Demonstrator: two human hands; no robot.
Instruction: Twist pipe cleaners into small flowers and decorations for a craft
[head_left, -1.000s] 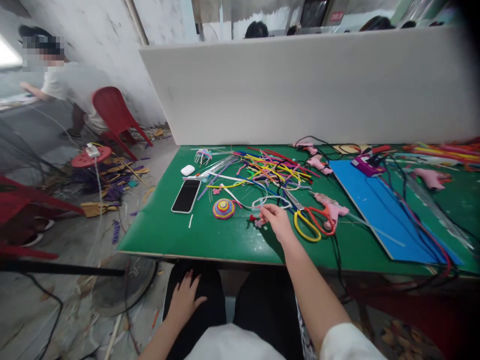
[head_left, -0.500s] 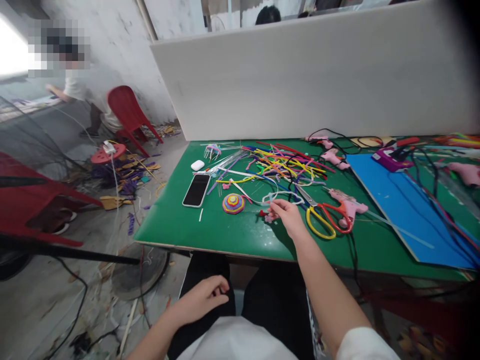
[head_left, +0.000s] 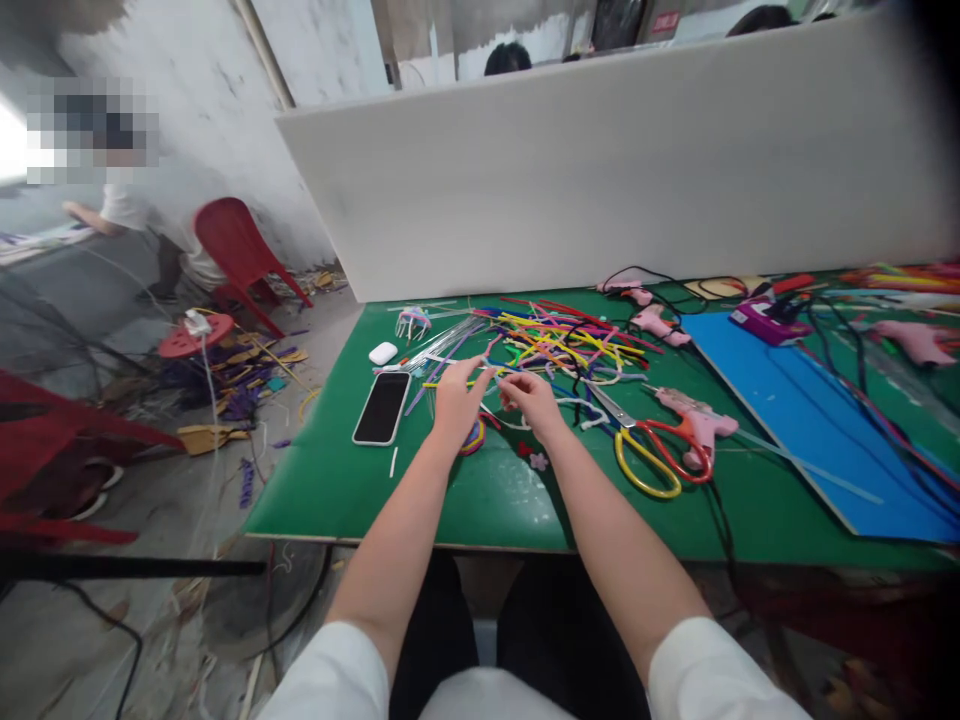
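My left hand [head_left: 456, 405] and my right hand [head_left: 534, 405] meet over the green table, fingertips pinched close together. Between them is something small and pale that I cannot make out. A striped, coiled disc [head_left: 472, 437] lies partly hidden under my left wrist. Below my right hand lie a small red piece [head_left: 524, 450] and a pink flower-shaped piece [head_left: 538, 462]. Just beyond both hands spreads a heap of coloured pipe cleaners [head_left: 555, 335]. A pale, fuzzy pipe cleaner [head_left: 596, 408] curves to the right of my right hand.
Scissors [head_left: 649, 460] with yellow and red handles lie at right, beside a pink glue gun [head_left: 697, 425]. A blue board [head_left: 795, 430] is farther right. At left are a phone [head_left: 382, 408] and a white case [head_left: 382, 353]. A white partition [head_left: 600, 190] stands behind; a person sits far left.
My left hand has risen from my lap to the table and joined my right hand. The right hand has moved slightly left and away from the red and pink pieces.
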